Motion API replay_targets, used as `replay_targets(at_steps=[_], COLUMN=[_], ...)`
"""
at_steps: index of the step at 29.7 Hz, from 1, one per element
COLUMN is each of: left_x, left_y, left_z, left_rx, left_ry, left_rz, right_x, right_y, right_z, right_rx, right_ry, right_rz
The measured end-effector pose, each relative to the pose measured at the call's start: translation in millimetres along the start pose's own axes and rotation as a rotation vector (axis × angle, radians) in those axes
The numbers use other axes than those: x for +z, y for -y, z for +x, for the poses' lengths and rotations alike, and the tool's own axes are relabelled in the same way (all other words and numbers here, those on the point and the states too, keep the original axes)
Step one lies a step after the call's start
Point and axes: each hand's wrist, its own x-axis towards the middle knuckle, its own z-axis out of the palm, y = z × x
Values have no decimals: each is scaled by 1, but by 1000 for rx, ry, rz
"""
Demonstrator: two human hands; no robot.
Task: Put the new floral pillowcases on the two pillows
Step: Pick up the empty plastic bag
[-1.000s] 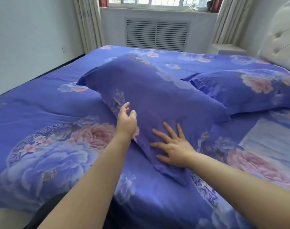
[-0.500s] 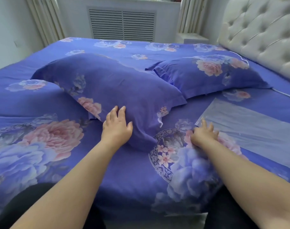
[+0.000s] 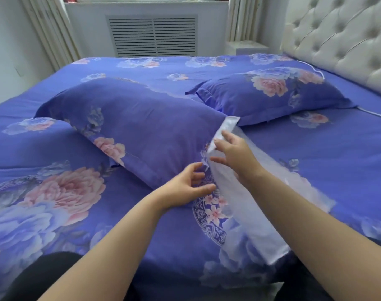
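Two pillows in blue floral pillowcases lie on the bed. The near pillow point(image 3: 137, 127) lies at an angle in the middle; the far pillow point(image 3: 272, 92) sits by the headboard. My right hand point(image 3: 233, 153) pinches the edge of a clear plastic bag point(image 3: 246, 205) and lifts it off the bed beside the near pillow's corner. My left hand point(image 3: 185, 185) hovers just below that corner, with fingers loosely spread, holding nothing.
A blue floral duvet point(image 3: 55, 203) covers the bed. A tufted white headboard point(image 3: 341, 40) stands at the right. A radiator grille point(image 3: 152, 35) and curtains line the far wall, with a white nightstand point(image 3: 246, 46) in the corner.
My right hand has taken hold of the plastic bag that lay flat on the bed and raised its edge. My left hand has come off the near pillow and moved toward the bag.
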Motion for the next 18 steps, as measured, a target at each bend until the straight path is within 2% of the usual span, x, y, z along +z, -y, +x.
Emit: replay_targets(at_steps=[1,2,3,5,7,9,11,12,13,15,16,18], left_x=[2,2,3,-1,-11,-30,-48,-56,-62,-68,-70,-75], left_y=[-2,-2,-2,-2,-1,-1,1,3,5,7,6,1], left_z=[-5,-8,-11,-16,-18,-23,-30,-33,-36,-39,-40,-41], left_rx=[-15,-5,8,-10,-52,-16,14,21,18,25,43,106], left_ry=[117,163,124,-169,-437,-549,-650,-690,-719,-759,-785,-867], left_rz=[-125,-163,-148,-71,-121,-214,-231,-239,-250,-275,-285,-277], right_x=[12,21,25,32,29,13,-11,-20,-25,-28,-26,-21], right_y=[8,15,16,15,8,-7,-31,-42,-53,-72,-75,-79], right_z=[-11,-19,-24,-29,-25,-7,15,20,23,21,16,13], right_rx=[-10,-25,-26,-39,-146,-220,-32,144,319,542,583,539], right_ry=[80,160,229,319,207,-72,-237,-229,-178,-38,-2,-19], right_rz=[110,192,234,198,-14,-357,-658,-701,-639,-299,-148,37])
